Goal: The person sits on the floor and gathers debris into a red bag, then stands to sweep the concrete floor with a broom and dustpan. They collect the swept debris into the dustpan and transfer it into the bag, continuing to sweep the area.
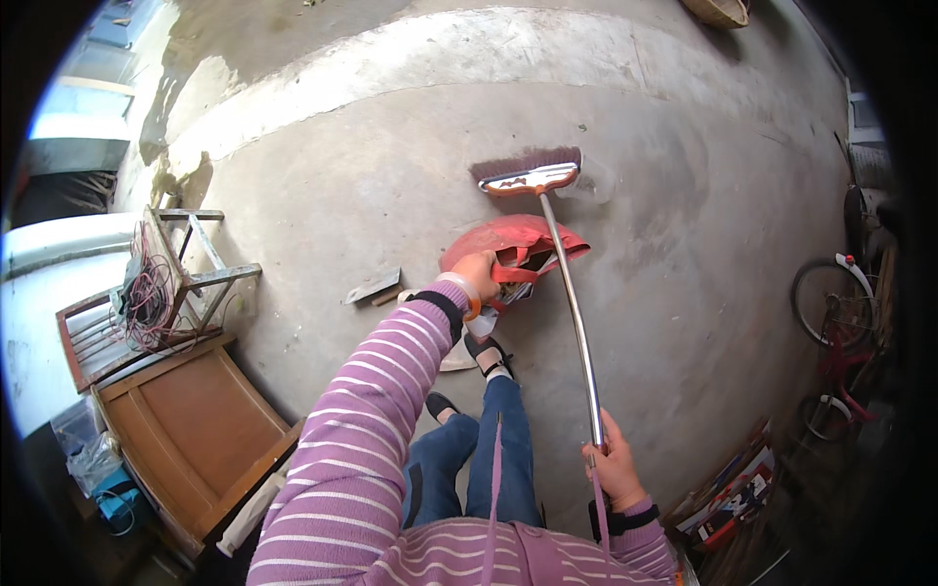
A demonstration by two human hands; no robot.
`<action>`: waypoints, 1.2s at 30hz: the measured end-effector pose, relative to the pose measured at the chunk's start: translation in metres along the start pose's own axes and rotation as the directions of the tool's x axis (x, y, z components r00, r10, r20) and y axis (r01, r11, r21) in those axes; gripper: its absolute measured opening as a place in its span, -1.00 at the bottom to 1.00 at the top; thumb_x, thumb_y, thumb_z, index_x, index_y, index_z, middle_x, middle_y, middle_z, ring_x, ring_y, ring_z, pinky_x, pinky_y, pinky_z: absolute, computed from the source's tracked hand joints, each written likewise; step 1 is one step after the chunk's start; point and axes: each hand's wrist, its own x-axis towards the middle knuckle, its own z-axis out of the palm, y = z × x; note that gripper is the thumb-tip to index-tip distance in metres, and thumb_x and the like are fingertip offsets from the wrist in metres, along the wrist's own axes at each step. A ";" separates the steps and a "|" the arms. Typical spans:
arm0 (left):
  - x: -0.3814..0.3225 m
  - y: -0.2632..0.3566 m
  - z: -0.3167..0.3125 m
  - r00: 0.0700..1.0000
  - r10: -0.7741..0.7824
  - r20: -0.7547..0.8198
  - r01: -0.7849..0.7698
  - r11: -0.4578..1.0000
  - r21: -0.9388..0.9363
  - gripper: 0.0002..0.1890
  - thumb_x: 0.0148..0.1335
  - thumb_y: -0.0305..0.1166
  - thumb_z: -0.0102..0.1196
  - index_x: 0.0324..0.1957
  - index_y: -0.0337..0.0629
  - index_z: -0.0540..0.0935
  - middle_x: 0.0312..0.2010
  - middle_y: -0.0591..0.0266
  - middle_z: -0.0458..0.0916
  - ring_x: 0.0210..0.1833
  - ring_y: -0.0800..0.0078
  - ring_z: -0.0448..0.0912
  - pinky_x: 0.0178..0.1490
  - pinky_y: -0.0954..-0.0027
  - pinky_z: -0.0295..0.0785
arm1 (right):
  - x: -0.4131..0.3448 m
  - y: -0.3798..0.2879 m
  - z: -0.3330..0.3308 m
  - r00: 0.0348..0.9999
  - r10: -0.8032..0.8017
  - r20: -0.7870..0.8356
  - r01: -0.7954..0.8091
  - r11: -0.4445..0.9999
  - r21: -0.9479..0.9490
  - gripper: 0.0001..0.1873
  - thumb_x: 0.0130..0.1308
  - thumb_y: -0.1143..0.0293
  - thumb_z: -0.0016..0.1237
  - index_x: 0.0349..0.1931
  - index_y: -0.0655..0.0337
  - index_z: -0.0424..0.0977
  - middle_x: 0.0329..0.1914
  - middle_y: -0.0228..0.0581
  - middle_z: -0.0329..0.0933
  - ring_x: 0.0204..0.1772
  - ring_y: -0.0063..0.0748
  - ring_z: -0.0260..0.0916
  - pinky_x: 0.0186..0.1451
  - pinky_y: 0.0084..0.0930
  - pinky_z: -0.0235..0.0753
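My left hand [478, 275] grips the open edge of a red fabric bag [498, 236] by its handle, above the floor just ahead of my feet. Papers and other mixed items show in the bag's mouth, partly covered by my hand and the handle. In my right hand [615, 465] is the end of a broom's metal handle [574, 315], close to my right hip. The broom head [529, 176], orange and white with dark bristles, rests on the concrete beyond the bag. The handle passes in front of the bag's right side.
A trowel [374, 286] lies on the floor left of the bag. Further left stand a wooden stool [220, 275] with tangled wire [146, 300] and a wooden panel [194, 432]. A small bicycle [835, 308] and stacked boxes [733, 505] line the right side.
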 end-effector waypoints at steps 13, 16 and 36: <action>-0.211 0.015 -0.226 0.989 -0.149 0.015 0.149 0.961 -0.233 -0.78 -0.08 -0.58 0.06 -0.31 -0.34 0.44 -0.52 0.11 0.57 -0.54 0.37 0.60 -0.48 0.40 0.55 | -0.085 -0.061 0.041 0.960 -0.281 0.009 0.281 0.960 -0.001 -0.32 0.16 0.63 -0.17 0.31 0.22 -0.05 -0.59 -0.44 0.29 -0.71 -0.70 0.16 -0.68 -0.74 0.21; -0.283 0.012 -0.273 0.964 -0.264 -0.033 0.226 0.879 -0.420 -0.83 -0.06 -0.62 0.05 -0.35 -0.30 0.42 -0.55 0.21 0.54 -0.55 0.46 0.59 -0.50 0.47 0.53 | -0.095 -0.079 0.045 0.948 -0.318 0.003 0.318 0.948 0.016 -0.32 0.15 0.62 -0.18 0.31 0.20 -0.04 -0.59 -0.44 0.28 -0.71 -0.71 0.15 -0.69 -0.75 0.20; -0.602 0.026 -0.266 0.391 -0.510 -0.766 -0.479 0.597 -0.643 -0.76 0.10 -0.59 -0.14 -0.15 -0.40 0.38 -0.30 0.04 0.56 -0.35 0.36 0.63 -0.14 0.41 0.58 | -0.164 -0.041 0.080 0.973 -0.142 0.182 0.149 0.989 -0.026 -0.43 0.16 0.58 -0.23 0.24 0.18 0.08 -0.57 -0.40 0.25 -0.70 -0.70 0.09 -0.70 -0.71 0.14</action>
